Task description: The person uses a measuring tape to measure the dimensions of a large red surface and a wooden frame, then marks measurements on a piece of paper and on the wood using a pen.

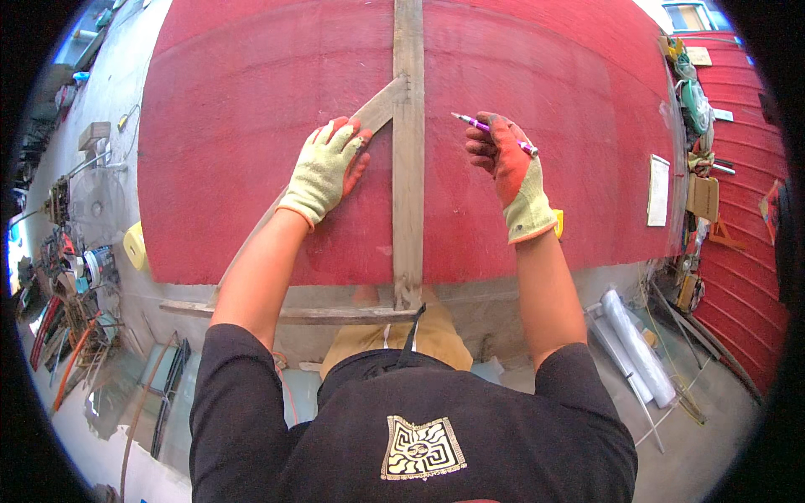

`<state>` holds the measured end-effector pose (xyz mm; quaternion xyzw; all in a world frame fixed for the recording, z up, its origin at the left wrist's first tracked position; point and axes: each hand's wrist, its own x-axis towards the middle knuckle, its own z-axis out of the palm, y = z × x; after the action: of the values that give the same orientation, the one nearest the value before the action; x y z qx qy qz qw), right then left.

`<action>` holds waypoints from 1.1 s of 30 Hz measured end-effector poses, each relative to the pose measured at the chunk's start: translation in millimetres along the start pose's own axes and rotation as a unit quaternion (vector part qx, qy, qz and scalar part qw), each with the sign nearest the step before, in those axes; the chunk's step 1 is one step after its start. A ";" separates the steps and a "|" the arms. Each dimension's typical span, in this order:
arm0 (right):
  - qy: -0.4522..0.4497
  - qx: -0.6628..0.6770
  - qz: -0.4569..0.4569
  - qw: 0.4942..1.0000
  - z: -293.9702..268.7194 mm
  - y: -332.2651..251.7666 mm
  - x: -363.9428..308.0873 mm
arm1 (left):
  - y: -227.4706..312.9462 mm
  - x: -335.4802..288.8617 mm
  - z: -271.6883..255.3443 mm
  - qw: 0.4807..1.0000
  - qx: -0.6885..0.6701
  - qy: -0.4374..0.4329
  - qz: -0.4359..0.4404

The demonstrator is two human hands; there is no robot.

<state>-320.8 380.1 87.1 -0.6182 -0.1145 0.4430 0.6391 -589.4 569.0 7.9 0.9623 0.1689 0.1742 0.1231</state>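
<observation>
My left hand (323, 170), in a pale yellow glove with orange-red fingers, lies over a slanted wooden strip (379, 106), its fingers stretched along the wood. That strip meets a long upright wooden strip (408, 176) running across the red board (503, 75). A wooden crosspiece (335, 316) joins the upright's near end by my waist. To the right of the upright, my right hand (509, 159), gloved alike, is closed round a purple pen (476, 124). The pen's tip points left, toward the wood. My left palm and part of the slanted strip beneath it are hidden.
A small yellow object (559, 222) shows beside my right wrist. A white sheet (658, 191) lies near the board's right edge, and a yellow piece (134, 245) sits at its left edge. Tools and scraps clutter both sides; a clear plastic-wrapped roll (637, 348) lies at lower right.
</observation>
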 end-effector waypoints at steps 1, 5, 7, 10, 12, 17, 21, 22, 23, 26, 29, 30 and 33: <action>-0.007 0.015 0.008 1.000 -0.9 3.4 7.8 | -0.8 -0.7 1.2 1.000 0.002 -0.006 -0.004; -0.020 0.028 0.019 0.999 2.0 -8.8 33.2 | 2.6 5.3 -5.5 1.000 -0.001 -0.001 -0.007; -0.024 0.013 0.021 0.999 3.2 -7.3 53.6 | 1.2 6.1 -6.5 1.000 -0.011 -0.010 -0.013; -0.015 -0.040 -0.008 0.999 10.3 -9.4 91.3 | -2.1 7.2 -4.8 1.000 -0.015 -0.007 -0.015; 0.015 -0.097 -0.040 0.994 26.3 -17.1 108.9 | 0.3 4.8 -5.1 1.000 -0.017 -0.011 -0.018; 0.001 -0.158 -0.095 0.983 42.4 -27.5 168.5 | 2.0 5.3 -8.5 0.999 -0.022 -0.025 -0.027; -0.020 -0.190 -0.112 0.975 59.5 -30.6 211.6 | -0.9 1.5 -5.1 0.999 -0.024 -0.024 -0.035; -0.015 -0.207 -0.116 0.971 64.0 -29.9 222.7 | -2.0 0.3 -4.2 0.999 -0.021 -0.023 -0.036; -0.009 -0.224 -0.120 0.967 65.8 -28.0 234.3 | -2.3 0.1 -1.5 0.999 -0.020 -0.022 -0.037; 0.019 -0.321 -0.186 0.928 73.4 -26.9 260.1 | -3.7 1.0 -1.7 0.999 -0.026 -0.014 -0.036; 0.026 -0.370 -0.219 0.903 80.5 -24.5 268.0 | -4.2 0.8 -4.6 0.998 -0.036 -0.011 -0.040; 0.025 -0.376 -0.226 0.898 79.0 -25.4 272.4 | -4.2 1.3 -5.0 0.998 -0.040 -0.009 -0.041; 0.016 -0.398 -0.253 0.882 76.8 -26.8 280.6 | -5.2 -0.1 -5.4 0.998 -0.045 -0.004 -0.042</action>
<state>-199.6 635.9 14.4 -0.7774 -0.4233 0.1739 0.4316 -593.0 574.6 11.2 0.9485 0.2008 0.1721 0.1745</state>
